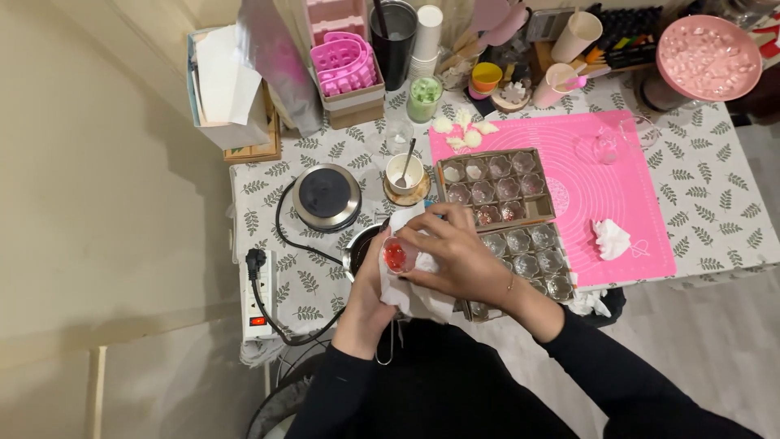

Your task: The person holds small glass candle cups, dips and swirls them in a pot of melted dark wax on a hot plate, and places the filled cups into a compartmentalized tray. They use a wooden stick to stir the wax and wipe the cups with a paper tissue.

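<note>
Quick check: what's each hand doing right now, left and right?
Left hand: closed around a small clear cup with red inside, white tissue under it.
Right hand: fingers curled on the same cup and tissue.

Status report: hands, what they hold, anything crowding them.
Left hand and right hand grip small glass of red stuff, wrapped in white tissue. Pot underneath, glass trays beside.
</note>
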